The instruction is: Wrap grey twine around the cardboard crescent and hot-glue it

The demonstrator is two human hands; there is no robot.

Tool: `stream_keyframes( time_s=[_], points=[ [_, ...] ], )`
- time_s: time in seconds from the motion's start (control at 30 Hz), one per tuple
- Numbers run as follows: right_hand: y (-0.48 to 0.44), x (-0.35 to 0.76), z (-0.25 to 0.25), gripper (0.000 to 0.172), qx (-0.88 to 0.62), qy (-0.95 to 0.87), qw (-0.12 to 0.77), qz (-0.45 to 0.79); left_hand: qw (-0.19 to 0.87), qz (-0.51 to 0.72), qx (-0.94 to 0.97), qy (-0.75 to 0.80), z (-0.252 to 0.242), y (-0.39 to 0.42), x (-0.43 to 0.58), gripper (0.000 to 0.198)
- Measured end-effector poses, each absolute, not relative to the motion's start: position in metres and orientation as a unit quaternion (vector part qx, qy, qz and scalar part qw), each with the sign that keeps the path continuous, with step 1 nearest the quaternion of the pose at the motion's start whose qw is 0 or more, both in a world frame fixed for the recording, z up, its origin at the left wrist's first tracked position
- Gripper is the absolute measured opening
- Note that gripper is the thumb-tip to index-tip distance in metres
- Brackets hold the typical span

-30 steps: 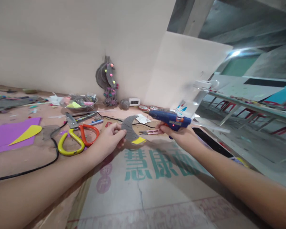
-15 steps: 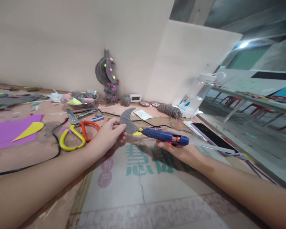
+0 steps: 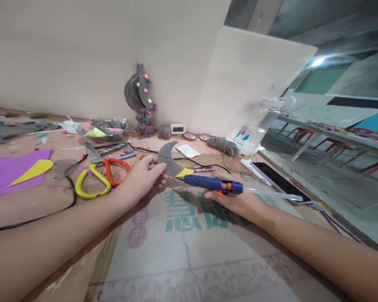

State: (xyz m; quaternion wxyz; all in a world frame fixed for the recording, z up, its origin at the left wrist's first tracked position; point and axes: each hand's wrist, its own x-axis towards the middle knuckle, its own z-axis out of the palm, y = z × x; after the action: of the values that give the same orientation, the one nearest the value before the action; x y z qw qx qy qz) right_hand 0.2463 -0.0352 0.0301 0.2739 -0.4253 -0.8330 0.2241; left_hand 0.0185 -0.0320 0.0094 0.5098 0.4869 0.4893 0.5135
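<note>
Between the thumb and fingers of my left hand (image 3: 149,172) is a crescent shape (image 3: 168,158), mostly wrapped in grey yarn, with a bare yellow tip at its lower right. My right hand (image 3: 228,199) is closed round a blue glue gun (image 3: 204,182), which lies level with a clear glue stick (image 3: 271,193) sticking out of its back. A small red light glows on its underside. The gun's metal nozzle is at the crescent's lower edge, beside the yellow part; whether it touches cannot be made out.
Scissors (image 3: 93,191) with yellow and orange handles lie left of my left hand, near purple sheets (image 3: 17,172). Behind are a bowl of bits (image 3: 103,130), a decorated grey hanging (image 3: 141,96), a yarn bundle (image 3: 223,146) and a clear bottle (image 3: 255,130). A phone (image 3: 280,180) lies right.
The glue gun has shifted slightly left and down, its nozzle now lower on the crescent, and more of the yellow tip shows. My left hand keeps its hold; the view has shifted slightly.
</note>
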Motion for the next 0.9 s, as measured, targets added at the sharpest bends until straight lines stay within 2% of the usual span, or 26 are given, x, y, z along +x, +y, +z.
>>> stream_keyframes(
  time_s=[0.9],
  points=[
    [-0.0354, 0.246, 0.0277, 0.026, -0.458, -0.827, 0.247, 0.215, 0.515, 0.507, 0.49, 0.487, 0.0074, -0.0306, 0.0185, 0.012]
  ],
)
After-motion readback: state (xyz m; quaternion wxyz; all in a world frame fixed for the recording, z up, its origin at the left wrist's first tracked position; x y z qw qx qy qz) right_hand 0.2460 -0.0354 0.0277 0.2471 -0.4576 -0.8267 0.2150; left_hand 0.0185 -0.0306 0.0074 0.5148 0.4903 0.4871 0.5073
